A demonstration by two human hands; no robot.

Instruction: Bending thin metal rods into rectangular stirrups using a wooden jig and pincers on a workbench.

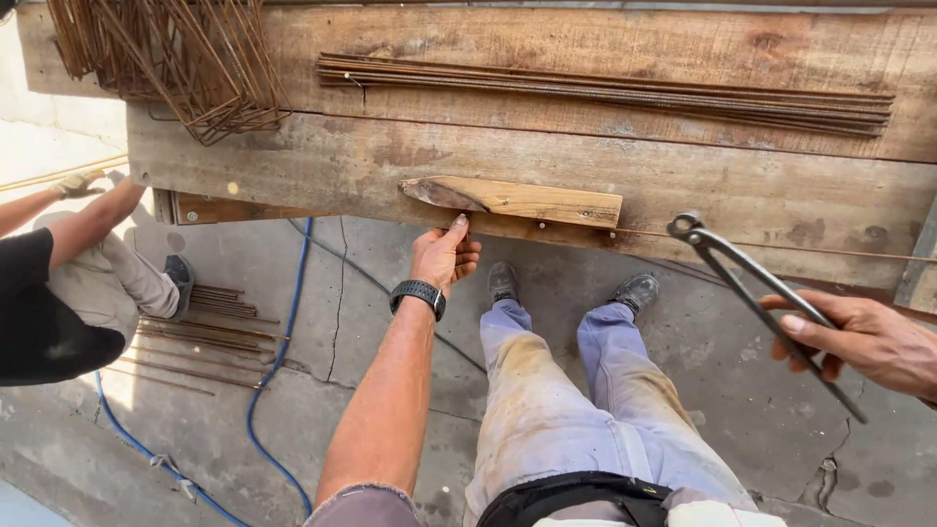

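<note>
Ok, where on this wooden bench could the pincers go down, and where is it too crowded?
Bare plank lies right of the pale wood block, below the long bundle of straight steel rods. The left end is crowded by bent rusty stirrups. The left hand is at the block; the right hand holds the black metal pincers.

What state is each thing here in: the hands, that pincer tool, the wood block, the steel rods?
Left hand: fingertips pressed against the workbench edge, under the wood block.
Right hand: gripping the pincers.
Pincers: jaws shut, raised over the bench.
Wood block: flat on the bench.
Straight rods: bundled, lying flat.
Bent stirrups: piled.
</note>
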